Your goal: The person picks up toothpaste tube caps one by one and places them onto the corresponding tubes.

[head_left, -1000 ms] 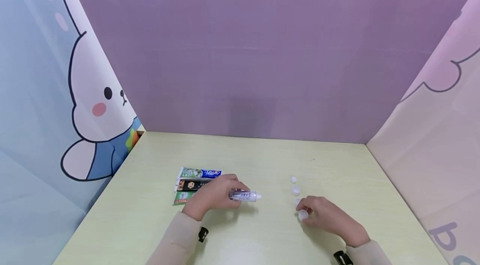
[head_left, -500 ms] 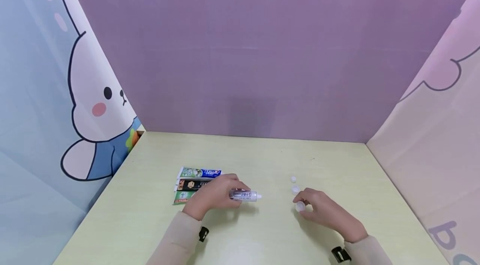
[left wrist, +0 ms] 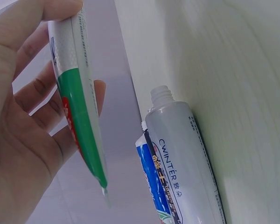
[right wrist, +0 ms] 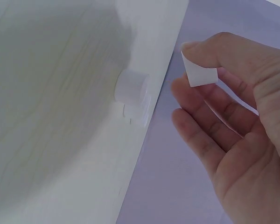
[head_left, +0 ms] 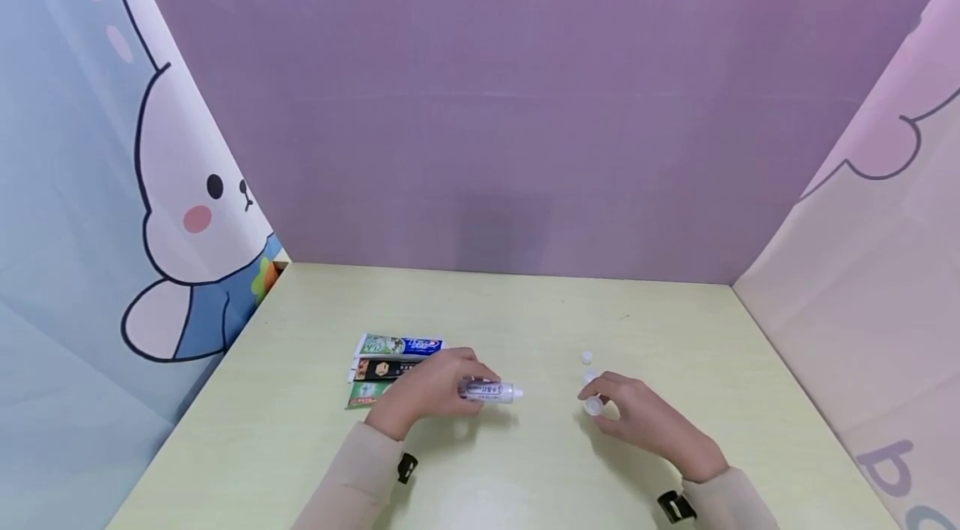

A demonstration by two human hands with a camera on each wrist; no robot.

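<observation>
Tube [head_left: 491, 391], one, lifted, uncapped: gripped in the left hand [head_left: 433, 390]; long axis running 9 to 3 o'clock, nozzle [head_left: 518, 393] at 3. White cap [head_left: 593, 406], one: pinched in the right hand [head_left: 641, 420], slightly past 3 o'clock from the nozzle, apart. Loose caps [head_left: 587, 357], two: near, 12 o'clock of the pinched one. Tabletop [head_left: 551, 430]: bare between nozzle and cap; far edge well apart, 12 o'clock.

held tube [left wrist: 80, 107] cut off at left wrist view's top, black tube [head_left: 381, 370] and middle cap [head_left: 589, 377] partly hidden
</observation>
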